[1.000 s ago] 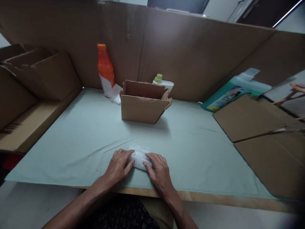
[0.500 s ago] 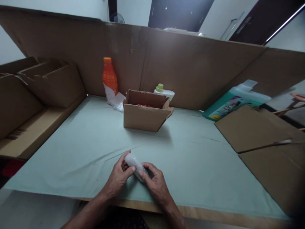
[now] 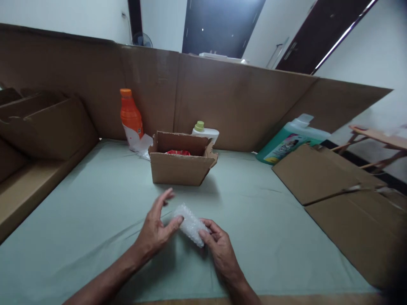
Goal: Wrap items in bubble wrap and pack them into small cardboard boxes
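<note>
A bubble-wrapped bundle is held above the pale green cloth, slanting down to the right. What lies inside the wrap cannot be made out. My right hand pinches its lower right end between thumb and fingers. At its upper left end is my left hand, fingers spread and raised, with the thumb at the wrap's edge; whether the thumb touches it I cannot tell. Beyond my hands stands an open cardboard box with something red inside.
An orange bottle stands at the back left, clear plastic wrap beside it. Behind the box is a white bottle with a green cap. A teal liquid jug leans at the right near cardboard flaps. Larger boxes line the left.
My left hand has opened and lifted its fingers off the bundle. My right hand still holds it, and more of the wrap shows. The view has shifted to the right.
</note>
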`<state>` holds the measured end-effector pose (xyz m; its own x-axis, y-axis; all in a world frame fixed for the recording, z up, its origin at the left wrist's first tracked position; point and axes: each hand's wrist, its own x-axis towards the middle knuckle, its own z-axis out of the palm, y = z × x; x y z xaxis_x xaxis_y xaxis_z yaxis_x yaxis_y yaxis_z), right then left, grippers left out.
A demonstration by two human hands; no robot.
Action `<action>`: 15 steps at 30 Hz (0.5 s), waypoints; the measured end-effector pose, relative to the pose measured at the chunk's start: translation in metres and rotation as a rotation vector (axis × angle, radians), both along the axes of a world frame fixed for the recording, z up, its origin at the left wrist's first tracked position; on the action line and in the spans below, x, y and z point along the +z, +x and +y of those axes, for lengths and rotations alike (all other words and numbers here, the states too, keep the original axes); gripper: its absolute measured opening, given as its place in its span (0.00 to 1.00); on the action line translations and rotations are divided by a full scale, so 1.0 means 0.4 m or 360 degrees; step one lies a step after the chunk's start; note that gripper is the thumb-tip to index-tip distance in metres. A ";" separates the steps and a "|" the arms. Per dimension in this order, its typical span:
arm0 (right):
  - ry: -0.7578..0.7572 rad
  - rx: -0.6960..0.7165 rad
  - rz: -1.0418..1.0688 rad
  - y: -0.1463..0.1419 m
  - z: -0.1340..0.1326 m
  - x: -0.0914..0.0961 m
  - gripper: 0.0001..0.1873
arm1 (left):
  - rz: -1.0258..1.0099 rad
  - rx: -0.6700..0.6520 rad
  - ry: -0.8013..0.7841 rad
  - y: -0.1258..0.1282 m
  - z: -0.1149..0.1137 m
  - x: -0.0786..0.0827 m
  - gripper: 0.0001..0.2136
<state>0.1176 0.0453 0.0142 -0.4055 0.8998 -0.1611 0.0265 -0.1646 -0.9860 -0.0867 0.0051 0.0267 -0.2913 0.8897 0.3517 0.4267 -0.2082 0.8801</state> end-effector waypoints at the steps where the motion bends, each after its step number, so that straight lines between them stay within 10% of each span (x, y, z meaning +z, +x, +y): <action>1: -0.0003 0.0007 -0.0011 0.006 0.014 0.012 0.24 | 0.0275 0.0104 0.0188 -0.020 0.031 0.032 0.28; 7: 0.0261 0.0261 -0.0235 0.048 0.113 0.153 0.17 | 0.1279 0.0353 0.0402 -0.121 0.228 0.166 0.23; 15: 0.1243 -0.0213 -0.0456 0.028 0.366 0.379 0.14 | 0.1378 0.0374 0.0530 -0.105 0.215 0.103 0.14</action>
